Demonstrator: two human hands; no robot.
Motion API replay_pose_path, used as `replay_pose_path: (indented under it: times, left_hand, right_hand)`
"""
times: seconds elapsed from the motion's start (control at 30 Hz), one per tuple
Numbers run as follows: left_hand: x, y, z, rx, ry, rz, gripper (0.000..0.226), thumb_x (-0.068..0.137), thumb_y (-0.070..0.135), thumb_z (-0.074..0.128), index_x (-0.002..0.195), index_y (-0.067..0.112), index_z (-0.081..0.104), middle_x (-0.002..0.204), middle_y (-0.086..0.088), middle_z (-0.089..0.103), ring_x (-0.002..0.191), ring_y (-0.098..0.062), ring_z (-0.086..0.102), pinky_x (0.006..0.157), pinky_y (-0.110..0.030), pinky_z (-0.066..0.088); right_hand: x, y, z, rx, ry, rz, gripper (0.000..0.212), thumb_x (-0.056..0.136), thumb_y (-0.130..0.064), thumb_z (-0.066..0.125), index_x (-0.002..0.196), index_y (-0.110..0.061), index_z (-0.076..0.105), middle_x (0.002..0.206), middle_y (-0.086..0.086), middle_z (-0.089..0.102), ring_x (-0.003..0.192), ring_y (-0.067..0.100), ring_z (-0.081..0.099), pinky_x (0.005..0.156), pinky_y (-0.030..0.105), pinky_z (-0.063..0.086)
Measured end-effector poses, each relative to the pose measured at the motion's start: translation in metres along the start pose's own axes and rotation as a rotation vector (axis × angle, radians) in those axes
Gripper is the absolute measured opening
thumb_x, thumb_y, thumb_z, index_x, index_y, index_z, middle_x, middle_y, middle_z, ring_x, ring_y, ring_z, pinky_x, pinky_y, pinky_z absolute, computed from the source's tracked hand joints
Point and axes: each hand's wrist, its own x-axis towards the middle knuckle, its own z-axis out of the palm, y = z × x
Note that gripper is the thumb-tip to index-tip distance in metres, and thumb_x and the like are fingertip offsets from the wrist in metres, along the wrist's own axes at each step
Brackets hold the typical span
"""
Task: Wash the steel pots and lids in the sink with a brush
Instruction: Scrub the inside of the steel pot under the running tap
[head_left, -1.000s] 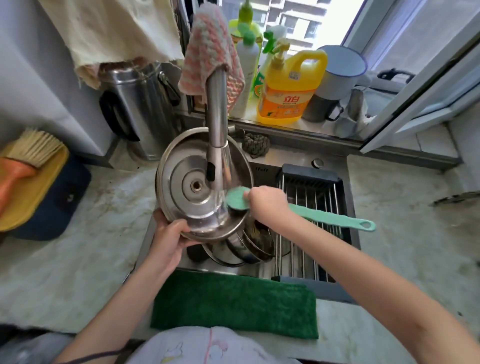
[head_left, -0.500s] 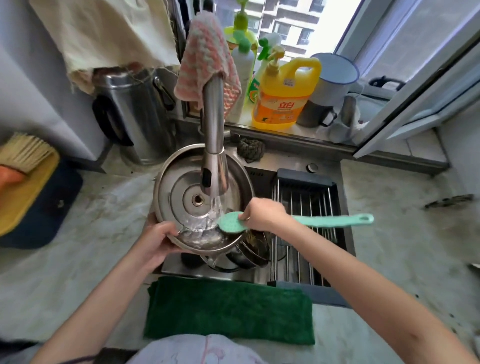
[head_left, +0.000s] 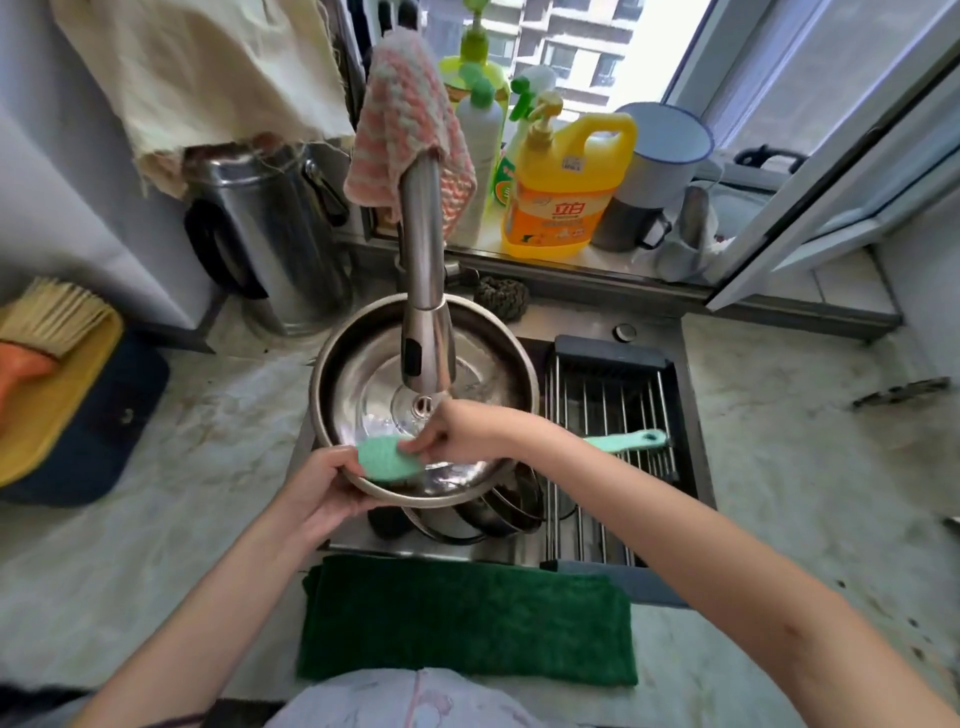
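Round polished steel lid (head_left: 353, 384), concave underside up, wet and glossy, tilted over steel sink (head_left: 415, 551) beneath brushed-metal tap (head_left: 423, 291). Left hand (head_left: 322, 493) curled round lid's near-left rim, thumb on top. Right hand (head_left: 462, 434) pinching mint-green plastic long-handled brush (head_left: 387, 458) near its oval head, head against lid's near rim. Sink holds stacked steel pots (head_left: 498, 512) under lid, slatted wire rack (head_left: 613, 395) on right. Fuzzy dark green cloth (head_left: 467, 618) on counter edge.

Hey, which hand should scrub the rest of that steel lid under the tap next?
Right. The right hand holds the green brush, its head resting on the lid by the near rim. The left hand grips the lid's near edge, steadying it.
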Motion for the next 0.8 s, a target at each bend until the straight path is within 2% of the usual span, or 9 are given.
replay_pose_path:
  times: [0.07,0.2,0.3,0.37,0.47,0.53,0.6,0.7,0.8]
  left_hand:
    - [0.000,-0.001,-0.004,-0.035,0.017,0.025,0.044,0.082,-0.009,0.023,0.119,-0.004,0.046,0.102,-0.022,0.060,0.092,-0.036,0.058,0.049,-0.044,0.057]
    - [-0.004,-0.002,-0.006,0.016,0.034,0.071,0.046,0.082,-0.011,0.023,0.120,-0.001,0.046,0.101,-0.019,0.062,0.091,-0.034,0.058,0.047,-0.038,0.056]
    - [-0.007,0.001,-0.004,0.017,0.020,0.084,0.046,0.081,-0.011,0.024,0.120,-0.001,0.047,0.095,-0.018,0.067,0.092,-0.035,0.059,0.048,-0.040,0.057]
    - [-0.009,0.003,0.000,-0.015,0.019,0.087,0.045,0.081,-0.011,0.024,0.118,-0.001,0.048,0.090,-0.019,0.068,0.090,-0.035,0.059,0.047,-0.040,0.056]
    - [-0.011,0.004,0.007,-0.040,-0.008,0.086,0.045,0.081,-0.010,0.026,0.121,-0.001,0.046,0.104,-0.020,0.061,0.094,-0.034,0.058,0.049,-0.039,0.057]
    - [-0.009,0.003,0.012,-0.008,-0.005,0.086,0.047,0.081,-0.010,0.026,0.122,-0.002,0.045,0.109,-0.021,0.060,0.097,-0.035,0.057,0.052,-0.042,0.058]
    - [-0.009,0.000,0.017,0.005,-0.014,0.073,0.047,0.080,-0.010,0.025,0.122,-0.002,0.045,0.111,-0.022,0.059,0.101,-0.038,0.056,0.059,-0.049,0.058]
    - [-0.008,-0.006,0.021,0.097,-0.046,0.004,0.044,0.084,-0.007,0.030,0.125,0.001,0.045,0.113,-0.020,0.060,0.101,-0.036,0.058,0.067,-0.053,0.056]
    - [-0.002,-0.012,0.022,0.615,0.009,0.083,0.063,0.074,0.018,0.063,0.134,0.010,0.043,0.135,-0.015,0.049,0.111,-0.026,0.053,0.088,-0.054,0.052]
  right_hand:
    - [-0.014,0.004,-0.010,-0.207,-0.036,0.082,0.029,0.095,-0.032,0.054,0.119,-0.024,0.067,0.099,-0.004,0.068,0.076,0.011,0.058,0.069,0.022,0.043]
    - [-0.036,0.024,-0.024,-0.613,0.299,0.351,0.036,0.092,-0.033,0.054,0.126,-0.024,0.057,0.110,0.003,0.066,0.104,0.026,0.062,0.077,0.033,0.047]
    - [-0.052,0.044,-0.025,-0.231,0.510,0.469,0.083,0.077,-0.059,0.066,0.143,-0.023,0.032,0.116,0.003,0.063,0.107,0.025,0.060,0.079,0.036,0.049]
    - [-0.059,0.054,-0.018,0.045,0.659,0.553,0.088,0.073,-0.061,0.068,0.143,-0.018,0.035,0.120,0.004,0.062,0.109,0.024,0.059,0.081,0.035,0.050]
    - [-0.058,0.062,-0.001,0.584,0.664,0.573,0.056,0.077,-0.055,0.067,0.116,-0.015,0.061,0.095,0.000,0.067,0.077,0.013,0.063,0.062,0.028,0.051]
    - [-0.056,0.065,0.011,0.971,0.594,0.526,0.036,0.079,-0.050,0.069,0.092,-0.017,0.063,0.068,-0.005,0.058,0.047,0.007,0.043,0.039,0.020,0.034]
    - [-0.054,0.067,0.020,1.234,0.587,0.484,0.024,0.082,-0.037,0.071,0.083,-0.016,0.058,0.056,-0.006,0.051,0.040,0.005,0.032,0.034,0.017,0.021]
    - [-0.051,0.067,0.025,1.314,0.724,0.528,0.012,0.087,-0.012,0.062,0.081,-0.010,0.052,0.053,-0.001,0.046,0.034,0.005,0.036,0.031,0.016,0.024]
    - [-0.053,0.066,0.019,1.286,0.938,0.602,0.005,0.086,-0.006,0.054,0.087,-0.005,0.059,0.066,0.006,0.057,0.054,0.014,0.058,0.046,0.023,0.044]
